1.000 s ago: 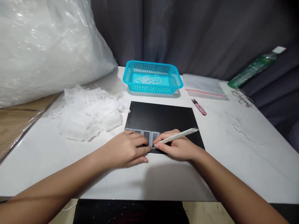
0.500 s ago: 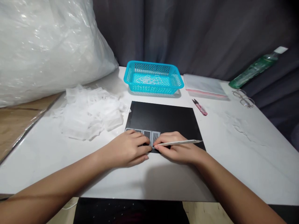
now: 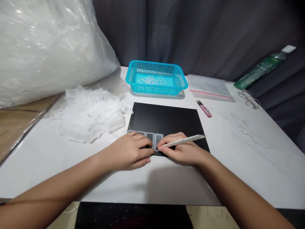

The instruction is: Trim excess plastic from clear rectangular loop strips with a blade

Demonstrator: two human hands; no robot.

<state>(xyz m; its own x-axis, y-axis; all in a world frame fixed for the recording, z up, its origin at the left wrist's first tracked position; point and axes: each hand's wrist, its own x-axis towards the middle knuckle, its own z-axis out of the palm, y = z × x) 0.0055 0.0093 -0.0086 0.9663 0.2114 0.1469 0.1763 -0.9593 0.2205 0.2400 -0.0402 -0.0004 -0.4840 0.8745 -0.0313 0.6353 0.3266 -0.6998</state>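
Note:
On a black mat (image 3: 166, 117) lies a translucent plastic strip with several rectangular windows (image 3: 150, 137). My left hand (image 3: 133, 149) rests on the strip, palm down, its fingers stretched over the left windows and its fingertips near the lower edge. In a pen grip, my right hand (image 3: 182, 149) is closed on a slim whitish pen-like tool (image 3: 188, 140) that tapers at its rear end. The tool's working tip is hidden by my fingers, at the strip's right-most window. I cannot tell what kind of tip it has.
Left of the mat is a heap of translucent plastic pieces (image 3: 90, 117), below a large bulging plastic bag (image 3: 47, 51). A blue basket (image 3: 157, 88) with small scraps stands behind. To the right are pink thread snips (image 3: 204, 108), zip bags (image 3: 209, 87), eyeglasses (image 3: 249, 99) and a green bottle (image 3: 264, 70).
The rear end of the pen-like tool has swung upward, so the tool stands steeper in my right hand. My left hand stays on the strip, nearly unmoved.

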